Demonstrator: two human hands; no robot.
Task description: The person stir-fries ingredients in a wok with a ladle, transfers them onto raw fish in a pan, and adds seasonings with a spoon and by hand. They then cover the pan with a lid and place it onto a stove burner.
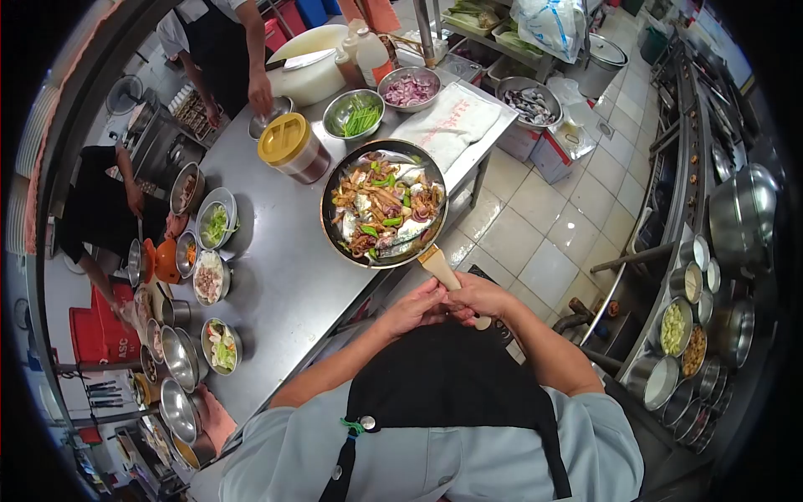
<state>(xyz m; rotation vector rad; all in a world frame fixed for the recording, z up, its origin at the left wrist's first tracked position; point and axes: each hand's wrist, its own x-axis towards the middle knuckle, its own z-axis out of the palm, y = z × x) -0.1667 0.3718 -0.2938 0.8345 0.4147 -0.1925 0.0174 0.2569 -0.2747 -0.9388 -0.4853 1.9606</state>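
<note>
A black frying pan [328, 227] holds silvery fish topped with browned pieces, red onion and green pepper. It sits at the right edge of the steel table [284, 276], its pale handle [440, 269] pointing toward me. My right hand [481, 297] is wrapped round that handle, whose end sticks out below the fingers. Beside it my left hand [413, 308] touches the right hand near the handle, fingers bent; whether it grips anything is hidden. Beyond the pan are a yellow-lidded jar [291, 146], a bowl of green pieces [355, 115] and a bowl of chopped red onion [409, 89].
A white cloth [447, 125] lies at the table's far right corner. Several metal bowls line the left side. One person [222, 50] reaches to a bowl across the table; another [100, 201] works at left. Shelves with pots [743, 213] stand right of the tiled floor.
</note>
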